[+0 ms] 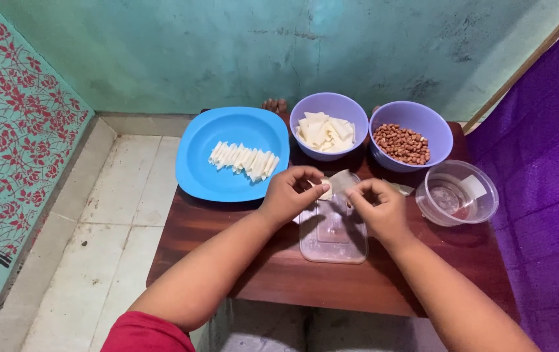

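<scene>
My left hand [294, 191] and my right hand [377, 205] both pinch a small pale wrapper sheet [341, 180] between them, held just above a clear plastic lid [333, 236] on the dark wooden table [279, 274]. A row of folded pale wrappers [243, 159] lies on the blue plate [232, 153] to the left of my hands. Behind my hands stand a purple bowl of cut wrapper squares [327, 127] and a purple bowl of peanuts [410, 135].
A clear plastic bowl [456, 192] with a little liquid and one pale sheet sits at the table's right. White floor tiles [106, 221] lie to the left, a teal wall behind, and purple cloth [543, 169] on the right.
</scene>
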